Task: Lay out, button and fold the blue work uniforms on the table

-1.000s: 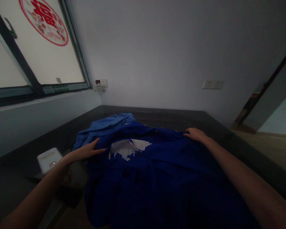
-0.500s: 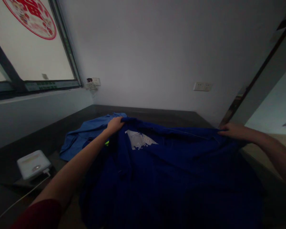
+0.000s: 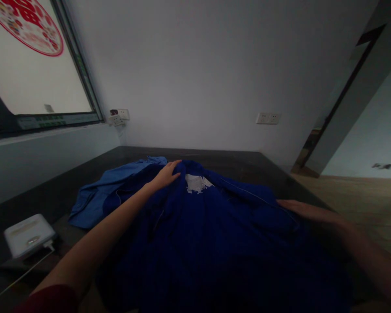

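Note:
A dark blue garment [image 3: 215,234] with a white print [image 3: 196,183] lies spread over the dark table [image 3: 228,158]. My left hand [image 3: 167,174] rests on its far edge beside the print, fingers curled onto the cloth. At the garment's right edge my right hand [image 3: 299,208] lies flat on the cloth, fingers stretched out. A lighter blue garment [image 3: 107,187] lies crumpled behind and to the left, partly under the dark one.
A white box-shaped device [image 3: 28,234] with a white cable [image 3: 19,276] sits on the table's left. Wall sockets [image 3: 268,118] and a corner socket [image 3: 119,116] are on the wall. A window with a red round sticker [image 3: 26,26] is at left; a doorway [image 3: 361,113] at right.
My right hand has come down and inward from the far right corner and now lies flat on the cloth. My left hand stays at the far edge. The view has turned right.

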The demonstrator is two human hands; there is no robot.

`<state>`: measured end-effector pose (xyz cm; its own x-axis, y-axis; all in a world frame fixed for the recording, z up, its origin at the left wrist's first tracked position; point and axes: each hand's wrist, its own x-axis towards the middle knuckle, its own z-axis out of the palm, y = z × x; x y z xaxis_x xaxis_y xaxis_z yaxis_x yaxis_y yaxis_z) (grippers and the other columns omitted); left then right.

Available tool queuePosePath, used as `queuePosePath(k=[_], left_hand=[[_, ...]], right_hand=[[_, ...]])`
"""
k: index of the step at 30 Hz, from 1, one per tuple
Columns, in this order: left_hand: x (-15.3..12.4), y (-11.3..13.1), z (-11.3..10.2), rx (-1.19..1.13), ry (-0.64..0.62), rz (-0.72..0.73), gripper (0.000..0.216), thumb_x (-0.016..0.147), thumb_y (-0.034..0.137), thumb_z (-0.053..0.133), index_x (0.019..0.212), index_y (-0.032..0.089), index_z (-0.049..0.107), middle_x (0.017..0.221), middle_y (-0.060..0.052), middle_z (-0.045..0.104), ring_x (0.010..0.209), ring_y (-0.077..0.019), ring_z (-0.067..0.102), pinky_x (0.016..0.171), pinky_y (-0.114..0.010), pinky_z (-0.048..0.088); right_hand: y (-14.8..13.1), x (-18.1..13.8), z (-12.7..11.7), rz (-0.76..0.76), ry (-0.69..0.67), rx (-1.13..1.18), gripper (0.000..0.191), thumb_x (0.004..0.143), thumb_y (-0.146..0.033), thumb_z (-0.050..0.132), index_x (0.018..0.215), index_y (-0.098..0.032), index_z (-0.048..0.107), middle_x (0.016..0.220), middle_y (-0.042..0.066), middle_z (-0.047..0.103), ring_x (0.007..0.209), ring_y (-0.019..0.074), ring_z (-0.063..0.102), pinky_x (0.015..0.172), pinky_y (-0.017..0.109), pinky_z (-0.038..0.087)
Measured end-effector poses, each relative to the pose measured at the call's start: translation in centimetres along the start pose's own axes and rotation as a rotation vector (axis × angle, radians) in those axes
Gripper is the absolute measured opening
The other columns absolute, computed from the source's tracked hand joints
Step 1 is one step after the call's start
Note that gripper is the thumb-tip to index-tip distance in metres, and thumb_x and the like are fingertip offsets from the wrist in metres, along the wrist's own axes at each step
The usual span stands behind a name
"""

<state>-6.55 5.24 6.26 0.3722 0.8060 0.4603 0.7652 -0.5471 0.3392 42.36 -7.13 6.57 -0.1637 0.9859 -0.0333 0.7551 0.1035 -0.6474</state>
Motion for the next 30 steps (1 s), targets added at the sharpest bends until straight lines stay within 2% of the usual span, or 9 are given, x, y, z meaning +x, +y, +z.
queuePosePath(k=[4, 7, 11, 16, 20, 22, 25, 27, 30], left_hand=[[-5.4, 3.2, -0.3, -0.009, -0.157, 0.144, 0.037, 0.088, 0.03, 0.048, 0.123, 0.021, 0.054, 0.125, -0.009, 0.059, 0.117, -0.0216, 0.054, 0.102, -0.04, 0.04], [-8.4, 5.5, 1.4, 0.004, -0.323, 0.279, 0.047, 0.09, 0.038, 0.047, 0.137, 0.03, 0.041, 0.144, -0.007, 0.042, 0.132, -0.0235, 0.039, 0.109, -0.044, 0.031], [-10.1, 4.8, 4.5, 0.079, -0.501, 0.231, 0.052, 0.091, 0.047, 0.042, 0.141, 0.037, 0.031, 0.15, -0.006, 0.031, 0.138, -0.0284, 0.026, 0.109, -0.057, 0.018], [-8.3, 2.6, 5.7, 0.018, -0.5, 0.073, 0.046, 0.09, 0.042, 0.045, 0.136, 0.034, 0.042, 0.147, -0.005, 0.038, 0.136, -0.0264, 0.031, 0.11, -0.053, 0.02], [-4.5, 3.8, 4.5, -0.366, -0.234, -0.114, 0.042, 0.094, 0.038, 0.034, 0.128, 0.021, 0.051, 0.127, -0.009, 0.058, 0.116, -0.0223, 0.055, 0.098, -0.039, 0.043], [-2.7, 5.1, 4.3, -0.506, -0.134, -0.153, 0.047, 0.093, 0.04, 0.035, 0.135, 0.02, 0.042, 0.126, -0.011, 0.058, 0.107, -0.0219, 0.06, 0.089, -0.037, 0.049], [-1.4, 6.8, 5.5, -0.376, -0.205, -0.108, 0.071, 0.08, 0.044, 0.058, 0.141, 0.019, 0.032, 0.13, -0.015, 0.052, 0.108, -0.0269, 0.059, 0.09, -0.04, 0.048], [-1.6, 7.2, 7.0, -0.159, -0.256, -0.103, 0.082, 0.073, 0.044, 0.066, 0.142, 0.018, 0.031, 0.134, -0.018, 0.048, 0.116, -0.0329, 0.052, 0.095, -0.044, 0.043], [-2.6, 7.2, 9.3, 0.048, -0.281, -0.17, 0.078, 0.076, 0.048, 0.061, 0.142, 0.021, 0.031, 0.136, -0.018, 0.045, 0.121, -0.0381, 0.046, 0.095, -0.049, 0.04]], right_hand=[[0.1, 0.6, 1.6, -0.021, 0.077, 0.02, 0.041, 0.077, -0.057, 0.05, 0.096, -0.028, 0.073, 0.101, 0.007, 0.072, 0.094, 0.0273, 0.067, 0.078, 0.038, 0.057], [-1.3, 1.1, 3.2, -0.023, 0.142, 0.064, 0.043, 0.078, -0.055, 0.049, 0.103, -0.027, 0.07, 0.103, 0.008, 0.072, 0.093, 0.0264, 0.068, 0.077, 0.038, 0.056], [-4.3, 0.9, 5.8, -0.051, 0.13, 0.261, 0.043, 0.086, -0.051, 0.042, 0.118, -0.03, 0.062, 0.107, 0.008, 0.07, 0.093, 0.0245, 0.068, 0.077, 0.039, 0.056], [-10.6, 0.6, 10.5, -0.201, -0.007, 0.462, 0.048, 0.089, -0.053, 0.04, 0.132, -0.033, 0.048, 0.128, 0.006, 0.059, 0.11, 0.0245, 0.059, 0.088, 0.042, 0.051], [-15.6, 1.2, 16.4, -0.407, -0.184, 0.329, 0.054, 0.085, -0.053, 0.05, 0.134, -0.029, 0.047, 0.155, 0.006, 0.017, 0.117, 0.0272, 0.054, 0.092, 0.042, 0.047], [-17.3, 1.2, 19.3, -0.478, -0.269, 0.205, 0.051, 0.086, -0.05, 0.051, 0.131, -0.026, 0.051, 0.154, 0.008, 0.02, 0.126, 0.028, 0.045, 0.1, 0.042, 0.04], [-18.8, 0.5, 21.8, -0.513, -0.337, 0.017, 0.048, 0.085, -0.044, 0.056, 0.128, -0.023, 0.054, 0.149, 0.009, 0.032, 0.133, 0.0297, 0.035, 0.107, 0.045, 0.031], [-19.1, -0.2, 21.1, -0.55, -0.334, -0.059, 0.045, 0.085, -0.042, 0.057, 0.125, -0.022, 0.058, 0.144, 0.011, 0.041, 0.129, 0.0305, 0.041, 0.104, 0.045, 0.034], [-18.0, 0.1, 16.7, -0.599, -0.228, -0.075, 0.033, 0.091, -0.04, 0.046, 0.111, -0.022, 0.065, 0.118, 0.007, 0.065, 0.109, 0.0236, 0.059, 0.094, 0.037, 0.044]])
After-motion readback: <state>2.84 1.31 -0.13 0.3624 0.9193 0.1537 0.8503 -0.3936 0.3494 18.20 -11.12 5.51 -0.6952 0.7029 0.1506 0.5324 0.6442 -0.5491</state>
